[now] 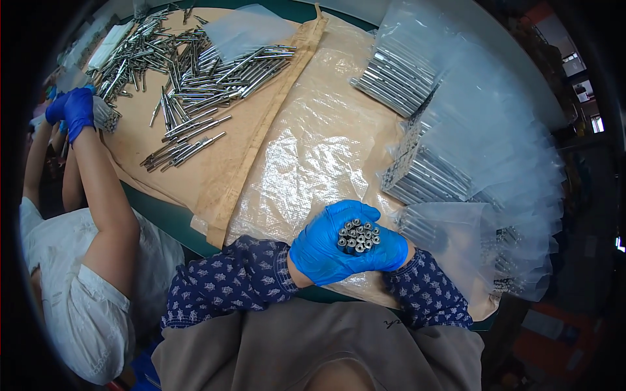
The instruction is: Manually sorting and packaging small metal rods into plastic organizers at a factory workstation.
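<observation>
Both my hands wear blue gloves and meet at the near edge of the table. Between them stands a bundle of slim metal rods (358,236), their round, hollow-looking ends turned up toward me. My left hand (319,246) wraps round the bundle from the left. On its other side my right hand (391,251) closes against the same rods, its fingers partly hidden. The lower lengths of the rods are out of sight behind the gloves. Just to the right lies a clear plastic bag (450,228) with rods in it.
Loose metal rods (228,78) lie heaped on brown sheeting (225,176), partly under a clear bag (248,29). Bagged rod bundles (401,78) line the right side. Shiny plastic sheeting (306,143) covers the middle. At left, a co-worker's gloved hand (78,111) is beside another bundle (105,116).
</observation>
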The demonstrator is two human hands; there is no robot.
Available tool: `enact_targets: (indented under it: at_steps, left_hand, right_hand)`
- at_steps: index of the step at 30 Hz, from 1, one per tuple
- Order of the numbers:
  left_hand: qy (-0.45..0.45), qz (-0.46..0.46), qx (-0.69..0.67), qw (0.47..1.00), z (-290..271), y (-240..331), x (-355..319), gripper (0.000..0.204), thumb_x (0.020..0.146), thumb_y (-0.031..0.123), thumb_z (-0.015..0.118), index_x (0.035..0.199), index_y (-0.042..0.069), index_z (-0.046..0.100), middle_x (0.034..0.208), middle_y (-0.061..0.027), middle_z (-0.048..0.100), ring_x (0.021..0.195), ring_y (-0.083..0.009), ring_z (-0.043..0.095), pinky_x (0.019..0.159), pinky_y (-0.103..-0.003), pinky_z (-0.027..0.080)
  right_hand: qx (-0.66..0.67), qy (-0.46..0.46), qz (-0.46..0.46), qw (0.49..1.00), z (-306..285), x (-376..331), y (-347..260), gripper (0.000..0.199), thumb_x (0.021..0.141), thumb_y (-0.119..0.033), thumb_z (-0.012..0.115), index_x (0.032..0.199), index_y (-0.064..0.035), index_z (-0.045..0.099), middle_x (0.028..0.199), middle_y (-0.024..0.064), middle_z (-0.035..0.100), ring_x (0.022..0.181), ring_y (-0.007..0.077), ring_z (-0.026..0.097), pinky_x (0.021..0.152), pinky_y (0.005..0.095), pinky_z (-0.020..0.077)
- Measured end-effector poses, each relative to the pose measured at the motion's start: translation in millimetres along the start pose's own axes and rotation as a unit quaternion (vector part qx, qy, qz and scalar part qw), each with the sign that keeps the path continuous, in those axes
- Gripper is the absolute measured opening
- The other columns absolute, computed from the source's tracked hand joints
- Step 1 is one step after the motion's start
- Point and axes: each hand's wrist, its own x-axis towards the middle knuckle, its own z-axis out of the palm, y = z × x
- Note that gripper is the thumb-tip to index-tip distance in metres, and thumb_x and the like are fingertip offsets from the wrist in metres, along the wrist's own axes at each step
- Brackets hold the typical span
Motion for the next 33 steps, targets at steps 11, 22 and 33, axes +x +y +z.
enact_targets:
  at_steps: [11,22,33]
  left_hand:
    - [0.021,0.084,-0.009,0.996,2,-8,1,0.047,0.075,0.024,0.066,0.108,-0.007,0.053,0.106,-0.0200,0.057,0.098,-0.0281,0.057,0.084,-0.036,0.047]
    - [-0.003,0.015,0.041,0.999,-1,8,5,0.050,0.068,0.020,0.078,0.108,0.002,0.055,0.100,-0.0154,0.058,0.087,-0.0263,0.062,0.076,-0.034,0.050]
    - [-0.009,-0.039,0.014,0.999,2,5,-3,0.058,0.068,0.022,0.079,0.114,0.002,0.051,0.104,-0.0154,0.057,0.089,-0.0259,0.061,0.078,-0.034,0.050]
  right_hand:
    - [0.093,0.102,0.040,0.990,20,-4,-15,0.047,0.069,-0.006,0.077,0.112,-0.0023,0.057,0.107,0.0064,0.059,0.099,0.0154,0.056,0.087,0.0309,0.0472]
    - [-0.023,-0.029,0.011,0.999,-3,1,-7,0.062,0.069,-0.016,0.080,0.123,-0.0084,0.049,0.117,0.0041,0.056,0.106,0.0139,0.052,0.092,0.0296,0.0431]
    - [0.011,-0.007,0.002,1.000,8,0,-22,0.049,0.068,-0.007,0.078,0.113,-0.0043,0.057,0.107,0.0053,0.060,0.097,0.0145,0.056,0.086,0.0303,0.0468]
